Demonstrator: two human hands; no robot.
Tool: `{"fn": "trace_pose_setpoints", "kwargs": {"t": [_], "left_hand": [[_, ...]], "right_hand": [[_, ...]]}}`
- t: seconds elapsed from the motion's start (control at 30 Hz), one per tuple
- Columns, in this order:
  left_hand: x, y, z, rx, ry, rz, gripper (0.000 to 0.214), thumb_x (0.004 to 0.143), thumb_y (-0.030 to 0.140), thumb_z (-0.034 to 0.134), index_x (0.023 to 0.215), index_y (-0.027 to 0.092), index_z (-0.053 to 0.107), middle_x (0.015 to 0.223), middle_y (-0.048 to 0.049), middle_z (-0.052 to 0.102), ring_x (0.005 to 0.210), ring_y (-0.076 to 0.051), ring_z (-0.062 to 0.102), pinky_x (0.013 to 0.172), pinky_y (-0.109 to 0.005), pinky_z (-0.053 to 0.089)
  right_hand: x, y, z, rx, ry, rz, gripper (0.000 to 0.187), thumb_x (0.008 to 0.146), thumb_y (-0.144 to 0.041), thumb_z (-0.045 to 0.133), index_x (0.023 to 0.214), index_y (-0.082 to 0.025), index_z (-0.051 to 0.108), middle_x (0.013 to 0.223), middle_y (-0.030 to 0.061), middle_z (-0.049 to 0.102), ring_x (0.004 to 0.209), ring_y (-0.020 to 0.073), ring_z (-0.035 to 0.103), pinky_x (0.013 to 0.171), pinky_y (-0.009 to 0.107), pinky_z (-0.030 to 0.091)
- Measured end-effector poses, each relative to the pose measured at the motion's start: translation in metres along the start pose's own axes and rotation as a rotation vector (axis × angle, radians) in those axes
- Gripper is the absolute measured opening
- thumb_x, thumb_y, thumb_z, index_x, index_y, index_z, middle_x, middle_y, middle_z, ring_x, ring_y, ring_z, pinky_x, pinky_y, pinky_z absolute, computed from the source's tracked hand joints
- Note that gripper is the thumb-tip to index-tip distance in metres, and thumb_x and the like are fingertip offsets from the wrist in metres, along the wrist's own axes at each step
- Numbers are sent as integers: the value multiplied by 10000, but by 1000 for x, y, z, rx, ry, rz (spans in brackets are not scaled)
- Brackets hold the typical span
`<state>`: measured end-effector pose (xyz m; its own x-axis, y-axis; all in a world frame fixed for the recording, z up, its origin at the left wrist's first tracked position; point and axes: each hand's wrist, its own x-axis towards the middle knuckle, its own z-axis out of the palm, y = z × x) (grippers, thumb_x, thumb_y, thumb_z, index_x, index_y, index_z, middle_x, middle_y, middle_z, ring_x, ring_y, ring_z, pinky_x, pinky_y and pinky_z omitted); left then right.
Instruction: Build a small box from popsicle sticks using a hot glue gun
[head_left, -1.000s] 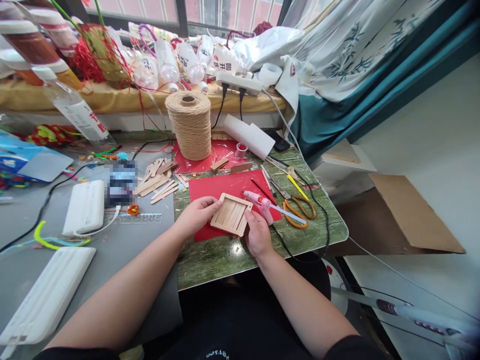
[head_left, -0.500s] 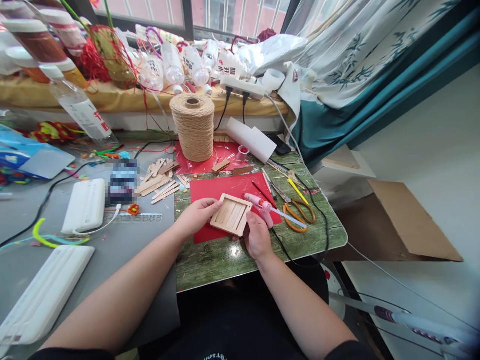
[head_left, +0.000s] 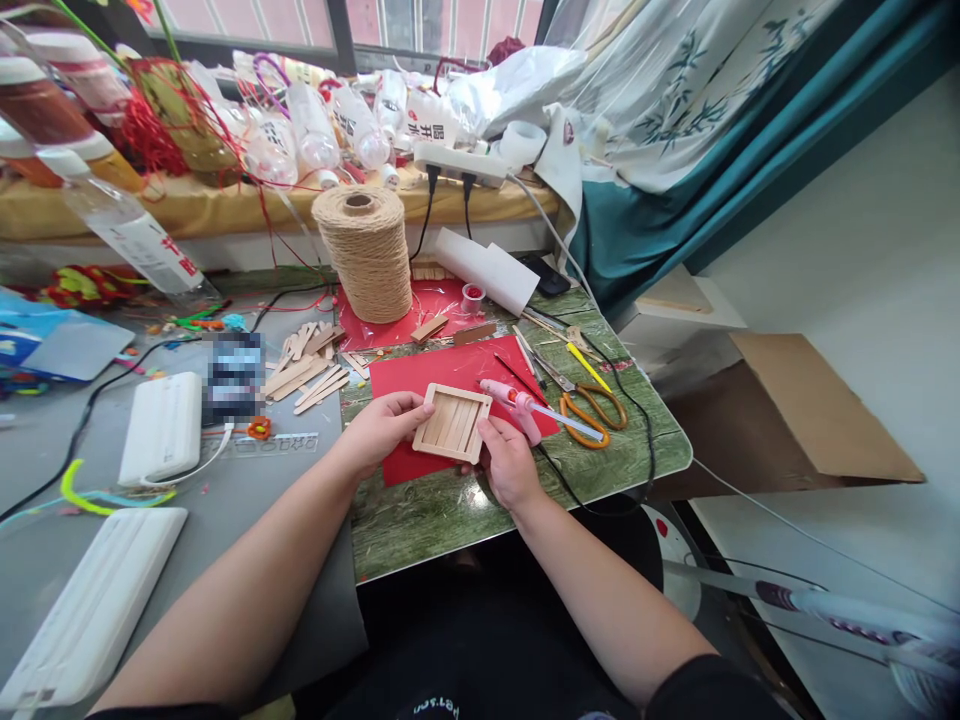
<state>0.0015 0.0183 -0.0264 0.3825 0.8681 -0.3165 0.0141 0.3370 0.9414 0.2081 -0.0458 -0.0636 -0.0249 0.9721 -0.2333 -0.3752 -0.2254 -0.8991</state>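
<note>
Between my hands is a small square tray made of wooden craft sticks point(head_left: 452, 424), with a raised rim and a slatted floor, its open side facing me. My left hand point(head_left: 386, 430) grips its left edge, thumb on top. My right hand point(head_left: 508, 462) is closed on its right edge, with the fingers partly hidden underneath. Below the tray lies a sheet of red paper point(head_left: 397, 378). Just right of it, a pink glue gun point(head_left: 517, 405) with a clear glue stick in its back rests on the table.
Orange-handled scissors point(head_left: 592, 415) and a yellow pen point(head_left: 588, 367) lie at the right. Loose craft sticks point(head_left: 304, 368) are heaped at the left, near a big spool of twine point(head_left: 361, 255). White power banks point(head_left: 161, 428) sit on the grey mat. A black cable point(head_left: 651, 440) hangs along the table's right side.
The tray has turned slightly and sits more level in my hands. My right thumb has shifted onto its right rim. The whole view has swung a little to the right.
</note>
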Motion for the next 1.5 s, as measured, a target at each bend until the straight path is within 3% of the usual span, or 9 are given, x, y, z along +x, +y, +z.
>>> {"fn": "trace_pose_setpoints", "kwargs": {"t": [0.33,0.47,0.6,0.67,0.77,0.87,1.07,1.2,1.5], "left_hand": [[-3,7,6,-21,74,88,402,847,564,770,969,196,661,971,-33,731,867,-188,675,786,-297,530],[-4,6,10,-116,-19,53,472,819,526,802,1126,190,678,1152,-98,761,1020,-256,726,892,-382,582],[-6,4,15,-30,-96,63,516,787,444,856,1215,192,719,1213,-113,771,1072,-272,734,949,-410,581],[-7,4,17,49,-87,77,481,794,432,849,1199,199,736,1206,-105,777,1059,-272,737,948,-421,583],[-10,5,21,197,-33,151,438,812,402,827,1196,210,736,1182,-84,781,1054,-264,730,949,-414,577],[-14,9,26,348,26,245,357,842,382,788,1147,205,733,1111,-65,780,1011,-251,720,919,-389,572],[-22,12,31,509,34,415,150,904,350,718,952,209,703,912,-21,727,843,-180,664,817,-310,535],[-24,13,32,567,25,449,114,925,327,678,948,217,702,915,-23,726,844,-179,658,814,-307,525],[-22,8,29,534,-5,582,151,922,351,721,1014,234,746,1025,-67,779,936,-207,715,885,-355,553]], "right_hand": [[-4,-1,1,28,-51,-28,474,932,-606,686,1248,-256,641,869,20,770,548,159,681,408,230,355],[-4,-2,1,2,-24,-31,452,913,-569,719,1232,-257,649,970,30,778,602,164,700,433,230,407],[-2,-1,4,-18,0,-126,366,866,-464,800,1151,-253,708,1085,35,784,926,219,746,766,311,606],[-1,-1,5,-42,-10,-166,345,848,-423,826,1131,-253,725,1108,33,786,1019,231,736,930,366,599],[-1,-2,7,-75,-4,-209,343,846,-406,833,1140,-259,735,1138,36,788,1059,238,734,1015,410,575],[-3,-3,8,-115,30,-255,330,848,-426,829,1122,-265,743,1118,39,787,1047,250,733,986,419,592],[-14,-8,9,-187,48,-288,267,879,-488,793,1046,-284,750,879,35,723,860,257,690,746,390,626],[-17,-10,10,-223,44,-373,185,923,-444,761,1027,-291,751,915,35,691,830,228,649,814,389,595],[-17,-17,5,-318,7,-610,139,925,-374,773,1049,-310,780,1076,64,731,1051,274,689,1010,459,537]]}}
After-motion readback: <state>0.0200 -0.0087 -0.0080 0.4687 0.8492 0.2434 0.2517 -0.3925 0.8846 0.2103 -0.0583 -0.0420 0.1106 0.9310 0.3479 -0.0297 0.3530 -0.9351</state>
